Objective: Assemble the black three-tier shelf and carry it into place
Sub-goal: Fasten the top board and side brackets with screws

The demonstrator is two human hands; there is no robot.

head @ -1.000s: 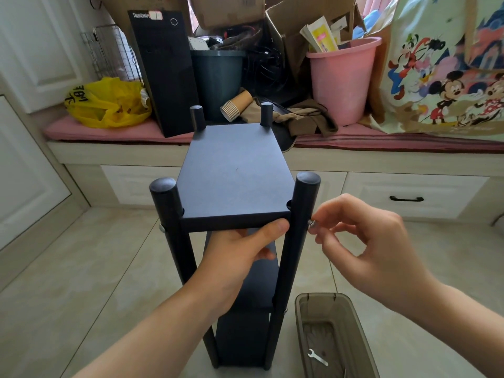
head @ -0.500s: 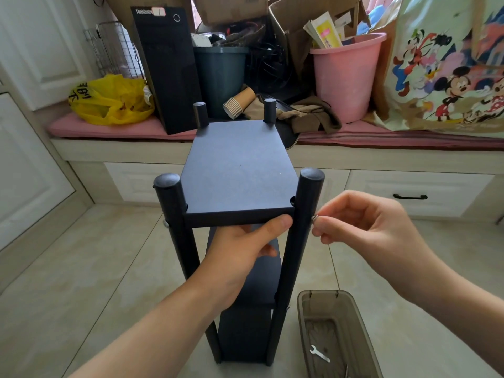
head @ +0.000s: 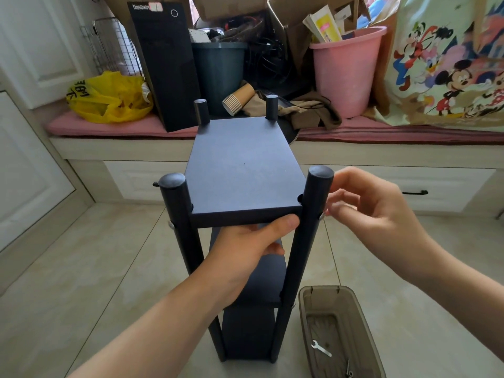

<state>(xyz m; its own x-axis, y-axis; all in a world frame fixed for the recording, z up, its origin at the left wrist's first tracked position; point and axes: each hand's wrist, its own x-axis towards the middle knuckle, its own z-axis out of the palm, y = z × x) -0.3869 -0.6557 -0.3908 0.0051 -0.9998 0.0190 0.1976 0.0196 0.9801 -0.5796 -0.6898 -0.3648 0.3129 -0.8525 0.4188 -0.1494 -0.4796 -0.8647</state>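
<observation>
Your right hand [head: 376, 214] curls just beside the screw [head: 321, 216] in the front right post [head: 313, 192]; blur hides whether it pinches. Your left hand [head: 245, 252] grips the top board [head: 242, 170] of the black shelf [head: 251, 331], upright on the tiled floor [head: 109, 268]. Loosen that grip and the screw may cross-thread. Half a second ago your fingers were closed on the screw.

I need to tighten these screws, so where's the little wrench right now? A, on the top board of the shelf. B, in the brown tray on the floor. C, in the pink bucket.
B: the wrench lies inside the brown tray on the floor, just right of the shelf.
</observation>
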